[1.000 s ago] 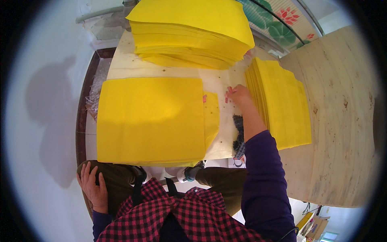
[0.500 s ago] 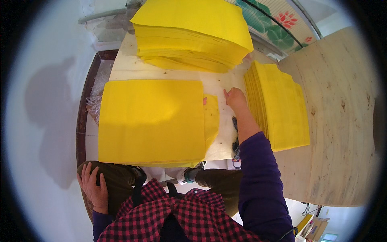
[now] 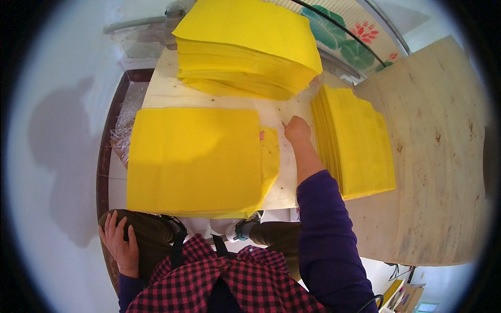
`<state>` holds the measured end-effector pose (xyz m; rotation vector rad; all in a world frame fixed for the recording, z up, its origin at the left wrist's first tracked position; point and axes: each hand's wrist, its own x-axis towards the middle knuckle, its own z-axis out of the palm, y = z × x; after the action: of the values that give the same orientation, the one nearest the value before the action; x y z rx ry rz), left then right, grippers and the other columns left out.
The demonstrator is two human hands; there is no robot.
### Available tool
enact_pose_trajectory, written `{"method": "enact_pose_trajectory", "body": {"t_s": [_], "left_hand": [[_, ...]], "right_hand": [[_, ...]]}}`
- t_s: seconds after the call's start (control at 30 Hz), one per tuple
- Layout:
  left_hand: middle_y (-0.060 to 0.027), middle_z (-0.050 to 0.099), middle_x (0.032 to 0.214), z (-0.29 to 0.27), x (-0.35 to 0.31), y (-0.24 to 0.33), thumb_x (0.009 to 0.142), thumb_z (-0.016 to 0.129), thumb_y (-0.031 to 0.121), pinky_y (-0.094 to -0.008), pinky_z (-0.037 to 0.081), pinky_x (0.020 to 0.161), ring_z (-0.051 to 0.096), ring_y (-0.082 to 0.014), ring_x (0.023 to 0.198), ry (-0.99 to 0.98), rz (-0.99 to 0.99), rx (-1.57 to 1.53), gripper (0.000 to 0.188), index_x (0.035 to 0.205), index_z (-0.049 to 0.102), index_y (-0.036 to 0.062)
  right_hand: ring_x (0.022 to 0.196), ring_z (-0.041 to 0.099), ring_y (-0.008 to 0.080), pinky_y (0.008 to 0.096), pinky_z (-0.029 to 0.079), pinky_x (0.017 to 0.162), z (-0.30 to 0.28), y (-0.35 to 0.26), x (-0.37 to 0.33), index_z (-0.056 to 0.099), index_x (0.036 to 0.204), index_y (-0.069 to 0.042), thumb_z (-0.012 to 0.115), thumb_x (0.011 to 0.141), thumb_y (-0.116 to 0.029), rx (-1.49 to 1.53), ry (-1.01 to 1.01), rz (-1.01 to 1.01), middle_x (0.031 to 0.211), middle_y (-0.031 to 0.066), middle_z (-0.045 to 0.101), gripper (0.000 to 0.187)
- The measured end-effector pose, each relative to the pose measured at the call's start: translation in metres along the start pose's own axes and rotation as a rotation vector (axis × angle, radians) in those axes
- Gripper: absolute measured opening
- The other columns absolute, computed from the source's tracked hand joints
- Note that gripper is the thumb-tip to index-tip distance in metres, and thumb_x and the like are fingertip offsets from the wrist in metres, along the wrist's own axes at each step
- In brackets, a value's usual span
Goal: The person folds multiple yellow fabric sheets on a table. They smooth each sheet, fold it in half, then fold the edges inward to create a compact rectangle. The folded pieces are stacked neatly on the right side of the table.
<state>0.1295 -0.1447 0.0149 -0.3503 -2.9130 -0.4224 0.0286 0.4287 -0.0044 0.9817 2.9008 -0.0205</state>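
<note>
My left hand rests flat on my left knee, fingers spread. Above the wooden table, my right hand is closed; a small thin tip shows at its left side, too small to name. It lies between a flat pile of yellow sheets on the left and a folded-looking yellow stack on the right, touching neither. Under the left pile a yellow piece juts out at the right, with a small pink bit beside the pile's edge.
A tall stack of yellow sheets stands at the table's far side. The wooden tabletop shows between the piles. An upright-looking plywood board is at the right, and a white wall at the left.
My right hand and forearm have shifted slightly left and nearer, covering the dark item that lay beside the forearm. My left hand stays on the knee.
</note>
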Motion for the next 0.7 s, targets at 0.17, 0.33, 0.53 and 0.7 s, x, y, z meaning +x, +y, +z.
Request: {"method": "enact_pose_trajectory", "body": {"t_s": [0.17, 0.33, 0.53, 0.7], "left_hand": [[-0.0120, 0.054, 0.133, -0.001, -0.001, 0.000, 0.089, 0.058, 0.014, -0.0512, 0.018, 0.114, 0.043, -0.0301, 0.130, 0.010, -0.013, -0.002, 0.023, 0.109, 0.063, 0.0035], [-0.0126, 0.054, 0.132, 0.000, -0.002, -0.002, 0.089, 0.058, 0.014, -0.0511, 0.019, 0.114, 0.043, -0.0302, 0.130, 0.017, -0.012, -0.017, 0.022, 0.108, 0.063, 0.0031], [-0.0145, 0.055, 0.130, 0.002, -0.001, -0.002, 0.088, 0.059, 0.012, -0.0520, 0.019, 0.114, 0.043, -0.0319, 0.129, -0.005, -0.022, -0.018, 0.022, 0.107, 0.063, 0.0017], [-0.0150, 0.055, 0.129, 0.003, 0.005, 0.003, 0.086, 0.061, 0.011, -0.0532, 0.019, 0.114, 0.043, -0.0330, 0.129, -0.029, -0.042, 0.000, 0.022, 0.106, 0.063, 0.0012]], "right_hand": [[0.085, 0.063, 0.0365, 0.0428, 0.051, 0.078, 0.025, 0.017, 0.012, 0.061, 0.086, 0.000, 0.064, 0.085, -0.034, 0.043, 0.122, -0.116, 0.087, 0.0213, 0.065, 0.034], [0.055, 0.061, 0.0299, 0.0387, 0.050, 0.060, 0.033, 0.030, 0.008, 0.054, 0.071, -0.002, 0.068, 0.083, -0.025, 0.087, 0.313, -0.273, 0.056, 0.0145, 0.060, 0.029], [0.069, 0.063, 0.0251, 0.0390, 0.050, 0.059, -0.016, 0.032, 0.006, 0.059, 0.077, 0.001, 0.067, 0.080, -0.007, 0.699, 0.071, 0.032, 0.069, 0.0140, 0.061, 0.011], [0.057, 0.057, 0.0186, 0.0322, 0.051, 0.056, -0.076, 0.032, 0.026, 0.053, 0.092, 0.003, 0.058, 0.081, 0.005, 1.371, 0.203, 0.112, 0.074, 0.0125, 0.060, 0.012]]}}
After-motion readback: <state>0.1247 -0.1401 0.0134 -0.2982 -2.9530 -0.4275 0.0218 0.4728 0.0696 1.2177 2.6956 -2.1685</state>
